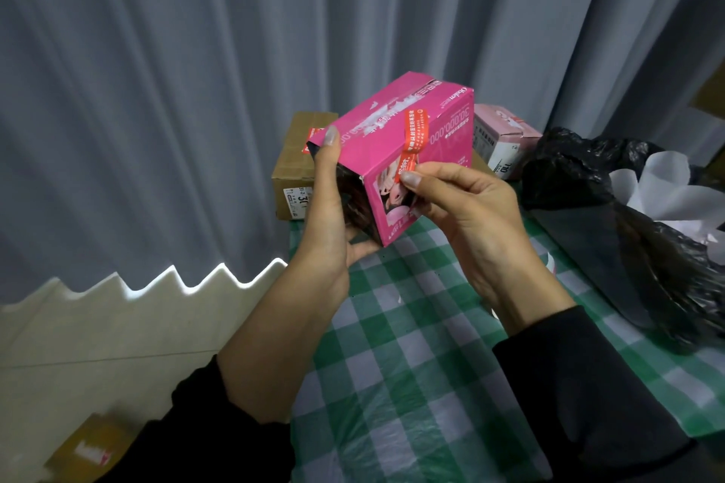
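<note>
Above checked table point(412, 345), pink box point(392, 153) in left hand point(333, 216), right hand point(463, 208) pinching tape point(410, 145)

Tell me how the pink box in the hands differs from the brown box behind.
The pink box is held tilted in the left hand; the brown box rests on the table. The pink box is brightly printed; the brown box is plain with a white label. The right hand pinches the pink box's red strip; the brown box is untouched. Both bear red stickers.

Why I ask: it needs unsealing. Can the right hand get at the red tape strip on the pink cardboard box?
Likely yes: the right hand pinches the red tape strip by its end; the left hand holds the pink cardboard box.
</note>
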